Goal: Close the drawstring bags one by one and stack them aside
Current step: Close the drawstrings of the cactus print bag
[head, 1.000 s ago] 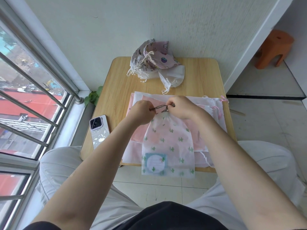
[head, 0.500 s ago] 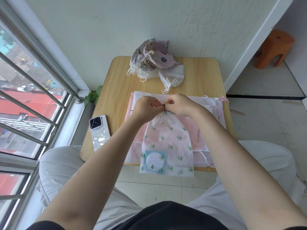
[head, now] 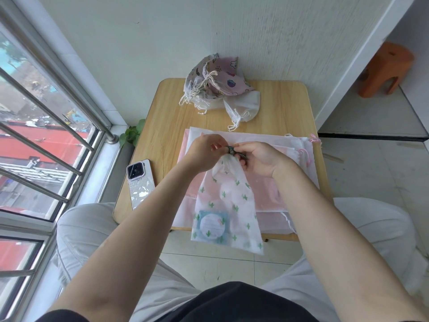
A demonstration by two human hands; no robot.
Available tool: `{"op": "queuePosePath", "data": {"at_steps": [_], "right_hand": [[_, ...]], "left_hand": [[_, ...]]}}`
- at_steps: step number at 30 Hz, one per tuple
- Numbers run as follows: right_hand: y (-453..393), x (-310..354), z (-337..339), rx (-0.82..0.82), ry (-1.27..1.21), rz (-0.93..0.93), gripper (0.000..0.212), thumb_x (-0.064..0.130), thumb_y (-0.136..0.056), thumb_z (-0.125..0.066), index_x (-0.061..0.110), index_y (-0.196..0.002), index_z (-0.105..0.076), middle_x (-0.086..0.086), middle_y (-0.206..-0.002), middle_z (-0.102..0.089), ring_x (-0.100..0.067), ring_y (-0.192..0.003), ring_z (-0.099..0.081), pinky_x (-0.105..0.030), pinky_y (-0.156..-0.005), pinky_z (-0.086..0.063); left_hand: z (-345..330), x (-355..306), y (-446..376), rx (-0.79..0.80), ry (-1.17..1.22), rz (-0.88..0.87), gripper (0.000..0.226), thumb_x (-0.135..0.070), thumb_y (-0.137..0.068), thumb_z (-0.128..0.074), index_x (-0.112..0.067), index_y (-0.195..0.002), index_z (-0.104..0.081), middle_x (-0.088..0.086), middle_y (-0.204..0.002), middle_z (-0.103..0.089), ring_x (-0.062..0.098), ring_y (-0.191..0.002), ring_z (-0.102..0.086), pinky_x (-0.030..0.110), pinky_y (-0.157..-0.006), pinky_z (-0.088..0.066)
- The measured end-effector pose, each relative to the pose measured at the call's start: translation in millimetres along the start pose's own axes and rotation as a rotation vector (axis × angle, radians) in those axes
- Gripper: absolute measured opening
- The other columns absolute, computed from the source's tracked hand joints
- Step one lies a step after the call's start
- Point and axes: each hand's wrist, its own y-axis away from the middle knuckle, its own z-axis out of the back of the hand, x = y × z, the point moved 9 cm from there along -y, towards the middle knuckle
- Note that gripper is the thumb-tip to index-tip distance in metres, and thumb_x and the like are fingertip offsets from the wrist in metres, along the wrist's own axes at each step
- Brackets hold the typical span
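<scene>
One cactus-print drawstring bag (head: 228, 203) lies lengthwise, gathered mouth pointing away from the person, bottom hanging over the near edge of the surface (head: 167, 126). Both grips meet at its neck: left hand (head: 206, 152) and right hand (head: 260, 159) pinching the dark drawstring (head: 232, 150), the bag's body trailing below them onto flat pink bags (head: 267, 191).

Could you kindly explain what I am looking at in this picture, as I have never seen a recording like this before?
There is no machine here: a person wears a camera on the head, so it looks down at their own arms and lap. The left hand and right hand both pinch the gathered neck of a cactus-print drawstring bag, whose lower end hangs over the near edge of a small wooden table. Under it lie flat pink and white bags not yet closed. At the far side sits a pile of closed bags. A phone lies by the table's left edge.
</scene>
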Motion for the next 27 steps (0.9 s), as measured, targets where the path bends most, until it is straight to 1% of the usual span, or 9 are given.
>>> {"op": "queuePosePath", "data": {"at_steps": [3,6,9,12,15,20,23,25,27], "right_hand": [[-0.8,-5.1,-1.5,-0.009,-0.013,-0.037,0.016,0.012,-0.097,-0.043,0.011,-0.099,-0.059,0.000,-0.068,-0.045,-0.009,-0.052,-0.038,-0.019,-0.050,-0.033],[-1.7,-7.1,-2.5,-0.022,0.007,-0.047,0.019,0.013,-0.097,-0.044,0.011,-0.085,-0.059,0.000,-0.068,-0.044,-0.010,-0.051,-0.037,-0.021,-0.051,-0.030],[-2.9,-9.4,-2.5,-0.041,0.029,-0.060,0.022,0.013,-0.096,-0.047,0.012,-0.077,-0.058,0.000,-0.066,-0.045,-0.009,-0.050,-0.037,-0.021,-0.052,-0.029],[-5.6,-10.2,1.8,-0.076,0.031,-0.057,0.020,0.012,-0.095,-0.048,0.012,-0.077,-0.058,0.000,-0.066,-0.047,-0.009,-0.052,-0.037,-0.022,-0.053,-0.029],[-8.9,-9.8,4.6,-0.093,0.052,-0.041,0.017,0.010,-0.096,-0.049,0.010,-0.081,-0.059,-0.002,-0.068,-0.047,-0.010,-0.051,-0.039,-0.022,-0.051,-0.031],[-11.4,-6.3,2.3,-0.076,0.092,0.021,0.010,0.000,-0.093,-0.054,0.001,-0.093,-0.064,-0.009,-0.074,-0.055,-0.015,-0.059,-0.047,-0.027,-0.057,-0.035],[-10.6,-2.2,4.6,-0.083,0.089,0.075,0.017,-0.005,-0.092,-0.054,0.000,-0.099,-0.068,-0.009,-0.080,-0.067,-0.018,-0.069,-0.058,-0.028,-0.067,-0.046],[-8.8,2.2,7.9,-0.126,0.113,0.115,0.014,-0.005,-0.091,-0.058,0.002,-0.095,-0.070,-0.008,-0.080,-0.069,-0.018,-0.070,-0.062,-0.025,-0.065,-0.052],[-7.0,5.6,11.5,-0.185,0.161,0.145,0.009,-0.002,-0.089,-0.063,0.003,-0.093,-0.069,-0.009,-0.079,-0.068,-0.017,-0.068,-0.062,-0.024,-0.062,-0.053]], "left_hand": [[7.1,9.4,1.0,-0.103,0.079,0.040,0.010,-0.024,-0.084,-0.075,-0.021,-0.086,-0.065,-0.007,-0.079,-0.060,0.005,-0.069,-0.052,0.018,-0.065,-0.040],[11.8,10.7,4.3,-0.178,0.086,0.048,0.017,-0.020,-0.079,-0.078,-0.022,-0.081,-0.061,-0.010,-0.072,-0.056,0.003,-0.062,-0.048,0.013,-0.058,-0.037],[5.8,2.4,4.5,-0.115,0.039,0.009,0.007,-0.011,-0.083,-0.071,-0.018,-0.085,-0.074,-0.012,-0.079,-0.066,0.001,-0.069,-0.054,0.012,-0.065,-0.039],[3.7,0.2,5.5,-0.080,0.018,0.001,0.015,-0.011,-0.084,-0.067,-0.015,-0.092,-0.078,-0.009,-0.090,-0.071,0.003,-0.077,-0.060,0.009,-0.072,-0.044],[3.4,0.3,4.4,-0.062,0.007,0.018,0.010,-0.016,-0.082,-0.074,-0.016,-0.091,-0.078,-0.011,-0.086,-0.070,-0.001,-0.071,-0.059,0.006,-0.064,-0.043],[2.7,-0.8,0.8,-0.030,-0.160,0.088,0.012,-0.015,-0.090,-0.064,-0.010,-0.093,-0.075,-0.006,-0.088,-0.066,0.013,-0.084,-0.059,0.027,-0.076,-0.051],[-3.8,3.3,-0.3,0.050,-0.206,0.129,0.022,-0.008,-0.091,-0.047,-0.002,-0.078,-0.063,0.007,-0.078,-0.060,0.018,-0.070,-0.049,0.034,-0.061,-0.044],[-12.5,10.7,1.2,0.129,-0.054,0.215,0.026,-0.007,-0.091,-0.039,-0.007,-0.065,-0.043,0.007,-0.064,-0.042,0.017,-0.057,-0.034,0.030,-0.049,-0.028],[-18.4,19.8,2.4,0.161,0.194,0.321,0.025,-0.009,-0.092,-0.037,-0.014,-0.068,-0.036,0.001,-0.064,-0.032,0.015,-0.055,-0.028,0.026,-0.049,-0.022]]}}
